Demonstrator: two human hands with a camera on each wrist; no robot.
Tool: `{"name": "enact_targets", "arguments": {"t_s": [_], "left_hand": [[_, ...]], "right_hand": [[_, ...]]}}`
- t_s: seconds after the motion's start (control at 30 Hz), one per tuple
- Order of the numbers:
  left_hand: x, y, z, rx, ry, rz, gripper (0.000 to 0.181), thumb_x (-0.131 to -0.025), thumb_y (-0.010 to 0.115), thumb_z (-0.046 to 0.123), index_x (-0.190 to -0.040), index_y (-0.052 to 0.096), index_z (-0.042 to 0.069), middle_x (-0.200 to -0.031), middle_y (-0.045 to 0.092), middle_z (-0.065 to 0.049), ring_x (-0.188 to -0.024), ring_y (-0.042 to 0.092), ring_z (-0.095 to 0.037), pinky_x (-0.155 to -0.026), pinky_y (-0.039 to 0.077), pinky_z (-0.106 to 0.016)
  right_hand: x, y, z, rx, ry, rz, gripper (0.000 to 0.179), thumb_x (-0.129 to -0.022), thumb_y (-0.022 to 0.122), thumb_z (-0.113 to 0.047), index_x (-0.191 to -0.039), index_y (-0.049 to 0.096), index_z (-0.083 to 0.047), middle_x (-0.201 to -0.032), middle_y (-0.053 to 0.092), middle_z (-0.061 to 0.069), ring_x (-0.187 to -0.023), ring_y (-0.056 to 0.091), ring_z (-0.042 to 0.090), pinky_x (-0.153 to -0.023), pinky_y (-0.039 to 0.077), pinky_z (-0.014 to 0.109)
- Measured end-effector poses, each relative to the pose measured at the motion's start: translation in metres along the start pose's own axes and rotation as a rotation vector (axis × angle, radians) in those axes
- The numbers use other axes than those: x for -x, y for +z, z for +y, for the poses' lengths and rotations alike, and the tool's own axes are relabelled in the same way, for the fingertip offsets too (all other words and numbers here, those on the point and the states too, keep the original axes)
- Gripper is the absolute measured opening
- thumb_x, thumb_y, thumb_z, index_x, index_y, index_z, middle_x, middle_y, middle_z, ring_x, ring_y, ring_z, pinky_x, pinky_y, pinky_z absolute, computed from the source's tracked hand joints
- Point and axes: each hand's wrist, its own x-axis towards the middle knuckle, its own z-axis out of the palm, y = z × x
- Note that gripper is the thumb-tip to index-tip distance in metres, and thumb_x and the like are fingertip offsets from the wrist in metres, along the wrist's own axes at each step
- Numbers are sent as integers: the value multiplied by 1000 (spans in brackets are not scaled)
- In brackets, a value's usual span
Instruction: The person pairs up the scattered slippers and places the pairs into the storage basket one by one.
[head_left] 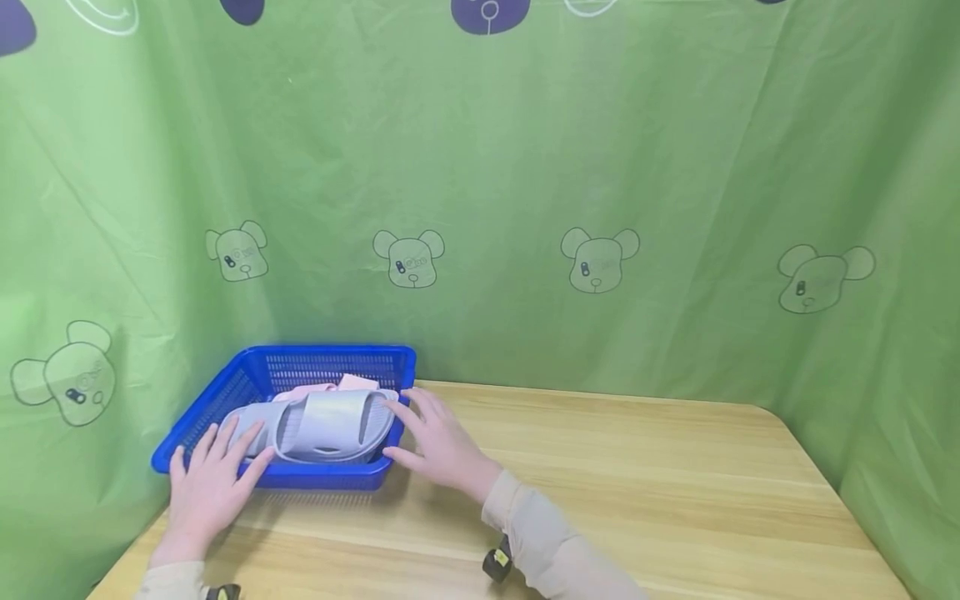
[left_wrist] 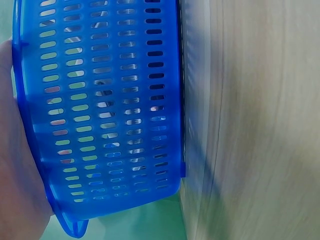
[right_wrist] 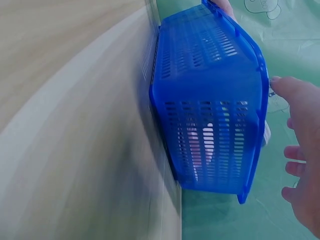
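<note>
A blue plastic basket (head_left: 330, 478) with slotted walls stands at the left of the table. Inside it, a light grey slipper (head_left: 336, 423) lies across the front, with another grey slipper part (head_left: 255, 414) to its left. Behind them show pink pieces (head_left: 358, 382), mostly hidden. My left hand (head_left: 212, 490) lies with spread fingers over the basket's front left rim, fingertips at the grey slipper's left end. At the right rim is my right hand (head_left: 447, 442), fingers apart and slightly bent. Its thumb (right_wrist: 287, 87) is close by the rim in the right wrist view; contact is unclear.
The wooden table (head_left: 637, 492) extends to the right of the basket. A green curtain (head_left: 510, 167) printed with bear heads hangs behind the table and along both sides, close to the basket's left and back.
</note>
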Motion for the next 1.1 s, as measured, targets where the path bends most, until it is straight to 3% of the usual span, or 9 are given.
{"name": "enact_targets", "arguments": {"t_s": [0.2,0.47,1.1], "left_hand": [[-1,-2,1,2,-6,-14,59,-98,42,55,-147,43,21,-154,35,-20,-139,27,-49,-108,5,-77],[-1,-5,2,-1,-14,-33,61,-98,42,57,-146,44,20,-155,34,-20,-139,27,-49,-108,5,-77],[1,-3,1,-1,-16,-33,61,-98,42,57,-148,41,22,-155,34,-21,-139,26,-49,-108,2,-77]], "right_hand": [[9,-8,11,-44,31,-27,70,-92,58,-51,-149,39,-14,-150,41,17,-141,36,31,-117,32,52],[24,-17,27,-4,53,-35,70,-91,60,-51,-148,39,-14,-149,41,17,-139,39,34,-117,32,51],[60,-47,61,8,209,-74,69,-92,58,-52,-149,38,-18,-149,41,18,-139,39,36,-116,32,54]]}}
